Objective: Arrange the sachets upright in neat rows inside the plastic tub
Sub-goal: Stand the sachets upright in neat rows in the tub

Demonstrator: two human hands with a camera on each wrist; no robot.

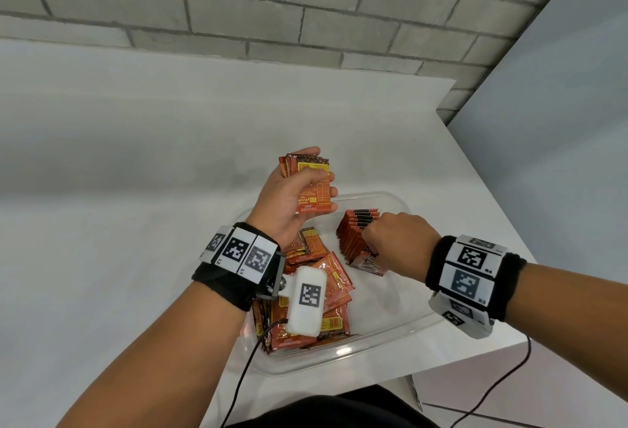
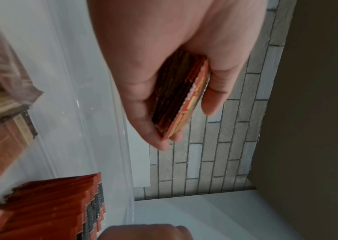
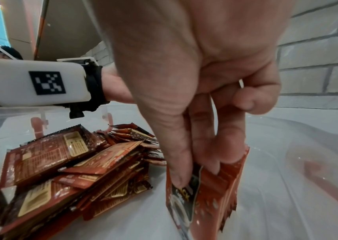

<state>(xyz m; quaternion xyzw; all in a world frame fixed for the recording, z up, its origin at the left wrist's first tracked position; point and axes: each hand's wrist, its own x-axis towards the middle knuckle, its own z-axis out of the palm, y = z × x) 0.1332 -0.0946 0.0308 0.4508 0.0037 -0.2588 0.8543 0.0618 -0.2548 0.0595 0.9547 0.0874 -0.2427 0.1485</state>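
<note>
So far one short row of upright sachets [image 1: 358, 230] stands in the plastic tub [image 1: 404, 322], where the right hand [image 1: 396, 235] pinches its nearest packets. Left of those fingers, a loose heap [image 1: 316, 291] awaits sorting, and the left hand [image 1: 292, 200] grips a gathered stack [image 1: 311, 183] above the tub.

Two hands [image 1: 292, 196], one tub [image 1: 404, 322], uncounted sachets [image 1: 326, 285]

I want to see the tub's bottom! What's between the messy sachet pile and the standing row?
In the head view, only bare clear tub floor lies between the loose pile and the upright row.
</note>
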